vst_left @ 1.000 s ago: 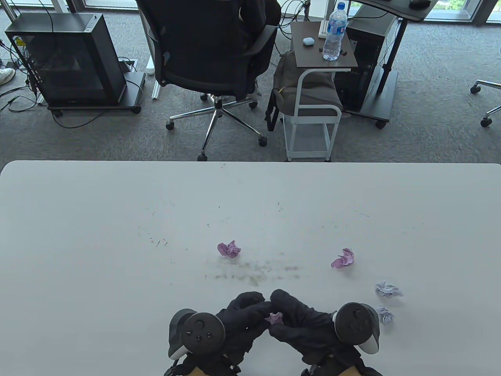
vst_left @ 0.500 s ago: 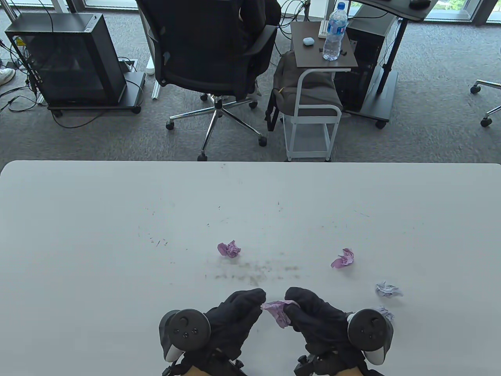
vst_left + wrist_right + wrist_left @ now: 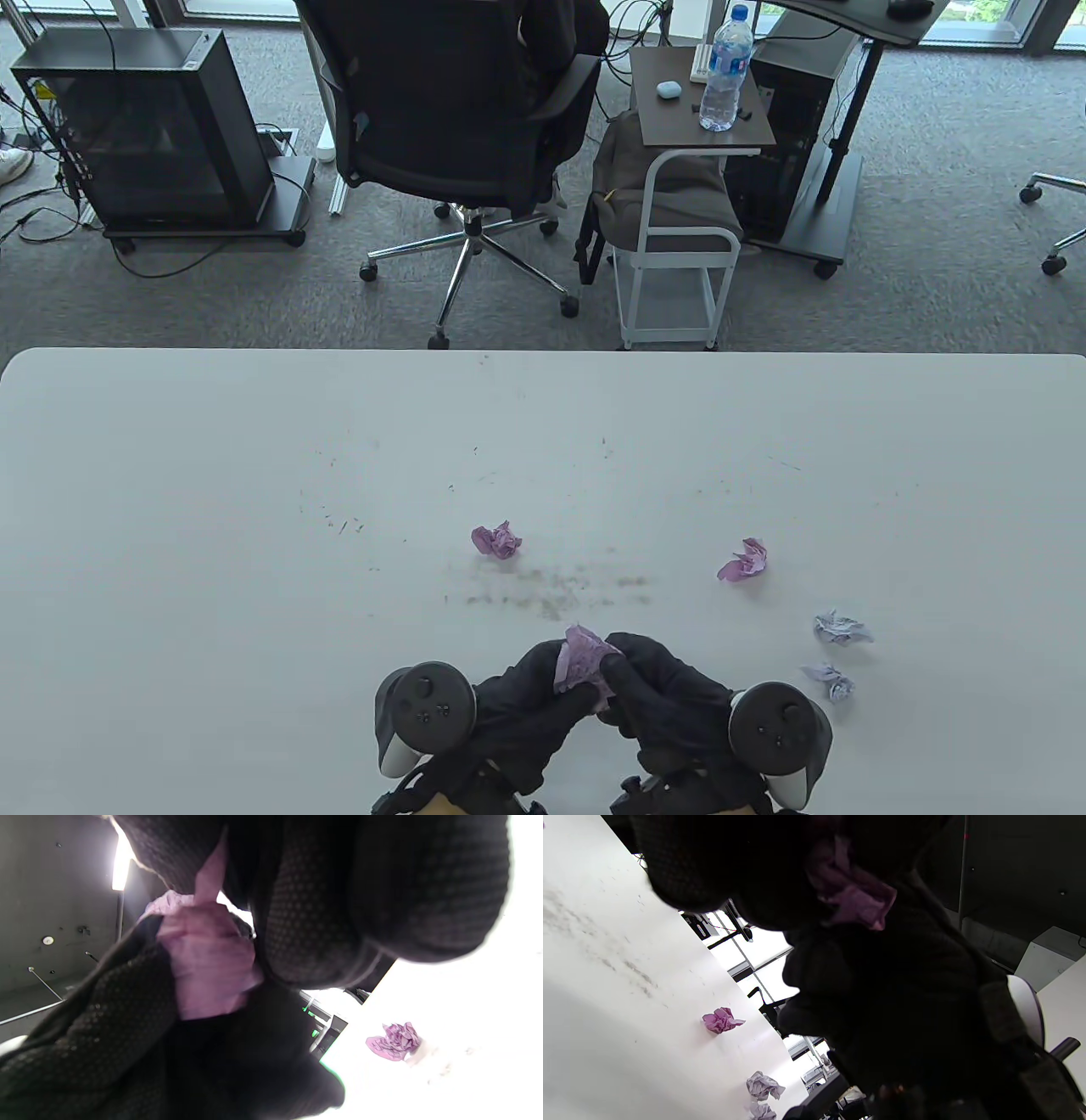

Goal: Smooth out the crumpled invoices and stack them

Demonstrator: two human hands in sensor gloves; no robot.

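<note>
Both gloved hands hold one crumpled pink invoice [image 3: 580, 662] between them near the table's front edge; it also shows in the left wrist view [image 3: 857, 899] and the right wrist view [image 3: 208, 959]. My left hand [image 3: 543, 688] grips its left side, my right hand [image 3: 632, 683] its right side. It is partly unfolded and lifted off the white table [image 3: 254, 509]. Other crumpled invoices lie on the table: a pink one [image 3: 497, 539] ahead of the hands, a pink one [image 3: 744, 560] to the right, and two pale lilac ones [image 3: 840, 628] [image 3: 830, 681] near my right hand.
Dark smudges [image 3: 551, 590] mark the table just beyond the hands. Beyond the far edge stand an office chair [image 3: 458, 127], a small side table with a water bottle [image 3: 721, 72] and a black cabinet [image 3: 144, 127].
The hands drew apart, stretching the pink invoice, then came back together. The invoice now stands higher between the fingers and looks more opened than a second ago.
</note>
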